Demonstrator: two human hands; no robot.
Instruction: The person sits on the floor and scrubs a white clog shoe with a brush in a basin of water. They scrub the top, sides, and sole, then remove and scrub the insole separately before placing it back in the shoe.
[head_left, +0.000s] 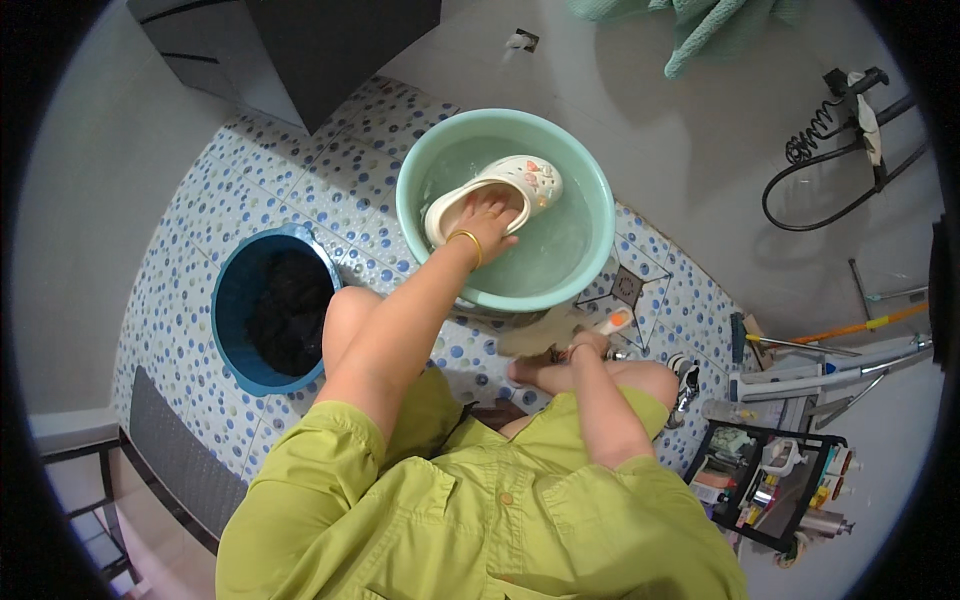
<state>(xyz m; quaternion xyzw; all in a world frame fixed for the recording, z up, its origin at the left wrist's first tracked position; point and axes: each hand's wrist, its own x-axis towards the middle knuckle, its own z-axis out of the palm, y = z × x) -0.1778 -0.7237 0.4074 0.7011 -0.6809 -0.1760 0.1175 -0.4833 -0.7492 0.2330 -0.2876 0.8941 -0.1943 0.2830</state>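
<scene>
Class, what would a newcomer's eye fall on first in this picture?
The white clog in the green tub of water, upper centre, with the left hand in its opening. Next, the lime shirt across the bottom, and the blue bucket at left.

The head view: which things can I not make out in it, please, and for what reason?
In the head view:
Underside of the white clog: hidden by the shoe itself.
Part of the white-and-orange tool: covered by the right hand.
Dark bundle in the blue bucket: too dark to identify.
Green towel: cut off by the upper edge.
</scene>
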